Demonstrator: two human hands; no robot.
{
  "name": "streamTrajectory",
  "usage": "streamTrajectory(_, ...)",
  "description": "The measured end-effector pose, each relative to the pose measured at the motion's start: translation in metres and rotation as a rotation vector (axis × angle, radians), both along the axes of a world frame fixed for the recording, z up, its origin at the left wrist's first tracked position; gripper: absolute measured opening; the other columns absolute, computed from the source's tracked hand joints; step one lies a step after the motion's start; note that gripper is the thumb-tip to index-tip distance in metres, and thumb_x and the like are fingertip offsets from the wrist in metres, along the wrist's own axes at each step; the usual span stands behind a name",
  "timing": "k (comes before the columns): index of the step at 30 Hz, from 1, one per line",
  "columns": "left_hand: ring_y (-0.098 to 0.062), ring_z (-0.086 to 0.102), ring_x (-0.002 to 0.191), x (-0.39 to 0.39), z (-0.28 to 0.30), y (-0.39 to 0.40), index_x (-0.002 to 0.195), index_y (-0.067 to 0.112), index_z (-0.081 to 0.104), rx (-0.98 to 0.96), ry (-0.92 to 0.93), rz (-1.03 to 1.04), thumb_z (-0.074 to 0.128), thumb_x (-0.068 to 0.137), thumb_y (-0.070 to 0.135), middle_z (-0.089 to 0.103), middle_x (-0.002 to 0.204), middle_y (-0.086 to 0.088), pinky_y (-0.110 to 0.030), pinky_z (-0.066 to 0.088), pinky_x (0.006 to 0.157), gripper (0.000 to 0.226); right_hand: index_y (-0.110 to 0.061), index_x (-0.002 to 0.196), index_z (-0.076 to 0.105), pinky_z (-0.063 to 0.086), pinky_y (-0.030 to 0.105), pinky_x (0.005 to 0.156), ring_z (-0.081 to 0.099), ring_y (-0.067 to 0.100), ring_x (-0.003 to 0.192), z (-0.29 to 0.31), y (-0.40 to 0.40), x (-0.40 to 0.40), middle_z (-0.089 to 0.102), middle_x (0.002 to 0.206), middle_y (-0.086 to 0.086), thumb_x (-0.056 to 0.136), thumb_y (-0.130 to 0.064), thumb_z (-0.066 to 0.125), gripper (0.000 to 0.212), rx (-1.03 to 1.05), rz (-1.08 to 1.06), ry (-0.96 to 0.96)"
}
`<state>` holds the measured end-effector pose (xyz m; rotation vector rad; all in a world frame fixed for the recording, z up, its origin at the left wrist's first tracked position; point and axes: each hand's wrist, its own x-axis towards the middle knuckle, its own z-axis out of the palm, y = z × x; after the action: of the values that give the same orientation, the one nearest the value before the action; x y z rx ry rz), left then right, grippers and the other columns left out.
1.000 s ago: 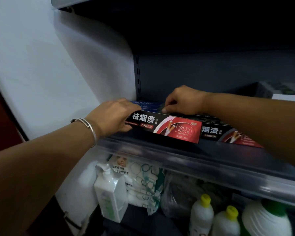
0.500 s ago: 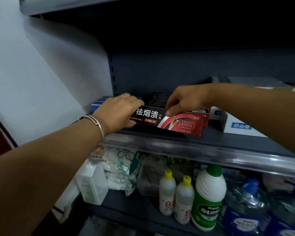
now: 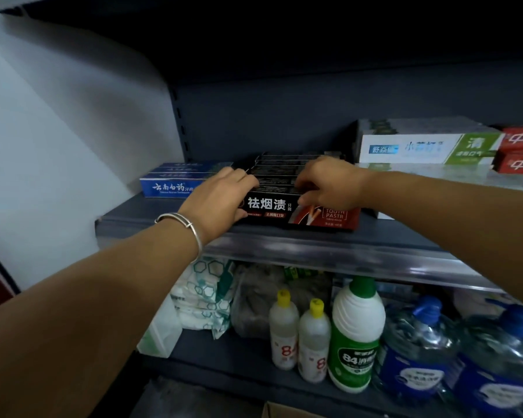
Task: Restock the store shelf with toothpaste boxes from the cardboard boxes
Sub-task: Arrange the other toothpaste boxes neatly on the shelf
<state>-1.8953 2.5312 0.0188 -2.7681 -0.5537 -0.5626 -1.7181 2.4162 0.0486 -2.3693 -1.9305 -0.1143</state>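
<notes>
Black boxes (image 3: 296, 211): rows on the shelf (image 3: 151, 215), between blue boxes (image 3: 169, 185) at left and white boxes (image 3: 420, 149) at right.
Left hand (image 3: 221, 200): grasps the near box's left end.
Right hand (image 3: 329, 184): fingers curled over the near box's top edge, apparently pinching it.

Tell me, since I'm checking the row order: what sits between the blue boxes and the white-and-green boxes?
The black-and-red toothpaste boxes, gripped by left hand and right hand, fill that stretch in the head view.

Two hands (image 3: 221, 200), two yellow-capped bottles (image 3: 284, 330), two blue-capped water jugs (image 3: 417, 351).
</notes>
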Motion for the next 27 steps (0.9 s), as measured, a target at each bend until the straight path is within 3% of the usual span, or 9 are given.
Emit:
streamTrajectory(5,-0.021,0.043,0.115,0.003,-0.006,0.002,0.125,0.013,0.050,-0.019,-0.041,0.006,0.069,0.081,0.018,0.053,0.119,-0.004,-0.033,0.041,0.093,0.049,-0.009,0.104,0.064,0.047,0.038,0.088,0.052,0.026,0.103,-0.016,0.007,-0.002,0.057,0.104,0.008,0.092,-0.034,0.056,0.030,0.061,0.020,-0.117)
streamTrajectory(16,-0.021,0.045,0.109,0.006,-0.023,-0.012,0.119,0.013,0.056,-0.029,-0.087,-0.069,0.063,0.087,0.022,0.055,0.115,-0.004,-0.032,0.037,0.092,0.034,-0.009,0.118,0.062,0.041,0.032,0.082,0.046,0.028,0.114,-0.022,0.015,-0.010,0.051,0.117,0.010,0.091,-0.030,0.058,0.034,0.194,0.008,-0.159)
streamTrajectory(27,-0.023,0.046,0.106,-0.001,-0.031,-0.034,0.116,0.012,0.058,-0.058,-0.113,-0.102,0.057,0.090,0.023,0.055,0.110,-0.005,-0.033,0.038,0.090,0.028,-0.007,0.121,0.061,0.037,0.036,0.096,0.040,0.028,0.119,-0.032,0.010,-0.019,0.052,0.121,0.011,0.093,-0.029,0.056,0.037,0.256,-0.018,-0.220)
